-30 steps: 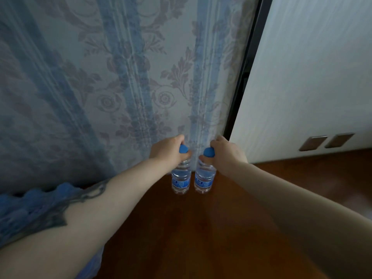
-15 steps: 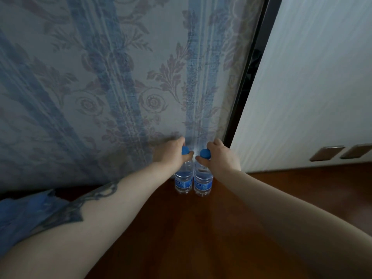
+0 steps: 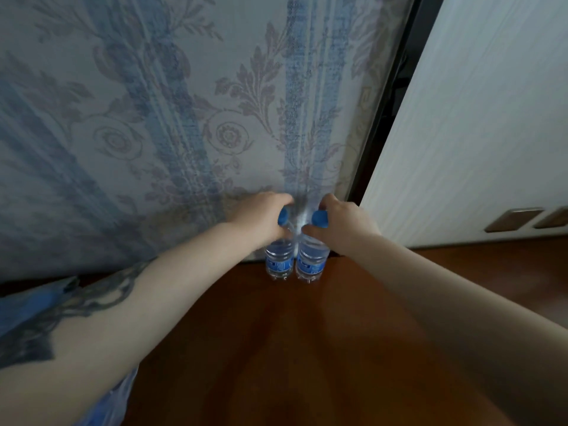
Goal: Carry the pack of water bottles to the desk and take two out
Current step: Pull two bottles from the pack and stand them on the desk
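Note:
Two clear water bottles with blue caps and blue labels stand upright side by side at the far edge of the brown wooden desk (image 3: 292,348), touching each other and close to the curtain. My left hand (image 3: 261,215) grips the neck of the left bottle (image 3: 278,261). My right hand (image 3: 341,222) grips the neck of the right bottle (image 3: 310,262). At the lower left, a blue-tinted pack of bottles (image 3: 27,302) shows partly behind my left forearm.
A patterned blue and grey curtain (image 3: 184,118) hangs right behind the bottles. A white wall panel (image 3: 476,118) with two metal plates (image 3: 513,219) stands at the right, with a dark gap between it and the curtain.
Both hands have pushed the two bottles farther back toward the curtain and closer together, until they touch. The view has shifted forward with them.

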Available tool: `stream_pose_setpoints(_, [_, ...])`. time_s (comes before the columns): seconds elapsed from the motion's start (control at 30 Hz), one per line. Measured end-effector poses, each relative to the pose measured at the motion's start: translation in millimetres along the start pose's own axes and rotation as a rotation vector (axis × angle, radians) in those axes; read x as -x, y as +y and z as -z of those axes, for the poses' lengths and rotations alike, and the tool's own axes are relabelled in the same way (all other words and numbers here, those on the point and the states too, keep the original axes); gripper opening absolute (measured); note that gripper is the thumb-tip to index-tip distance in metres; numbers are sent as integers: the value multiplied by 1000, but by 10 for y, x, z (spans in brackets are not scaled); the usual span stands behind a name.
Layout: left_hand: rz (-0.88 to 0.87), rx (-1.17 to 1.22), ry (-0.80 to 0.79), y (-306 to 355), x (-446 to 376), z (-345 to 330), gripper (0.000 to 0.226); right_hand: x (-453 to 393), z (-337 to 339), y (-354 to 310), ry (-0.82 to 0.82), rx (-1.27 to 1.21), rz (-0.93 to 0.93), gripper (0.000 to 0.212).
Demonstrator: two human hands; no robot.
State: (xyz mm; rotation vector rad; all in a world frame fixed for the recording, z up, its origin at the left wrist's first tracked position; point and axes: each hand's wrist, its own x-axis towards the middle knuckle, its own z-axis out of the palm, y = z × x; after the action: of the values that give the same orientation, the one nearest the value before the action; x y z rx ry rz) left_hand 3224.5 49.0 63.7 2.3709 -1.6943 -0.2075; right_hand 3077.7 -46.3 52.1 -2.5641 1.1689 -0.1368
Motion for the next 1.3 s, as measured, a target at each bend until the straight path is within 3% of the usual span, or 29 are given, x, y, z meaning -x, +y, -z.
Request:
stream_pose_setpoints(0.13, [40, 115, -44, -19, -20, -39, 50, -2, -58, -18, 20, -36, -68, 59])
stream_pose_setpoints(0.3, [111, 364, 72, -106, 48, -177, 44, 101, -273, 26, 154, -317, -171, 59])
stream_pose_setpoints(0.67, [217, 477, 210, -89, 62, -422, 45, 84, -270, 33, 133, -319, -152, 56])
stream_pose_setpoints(0.8, [309, 589, 263, -124, 120, -475, 56, 128, -292, 54, 140, -399, -161, 72])
stream_pose_setpoints(1.0, [385, 568, 344, 8, 241, -605, 49, 156, -431, -73, 157, -542, -314, 94])
stream_pose_setpoints(1.3, [416, 636, 380, 5, 237, -598, 55, 120, -416, 24, 151, -441, -199, 70])
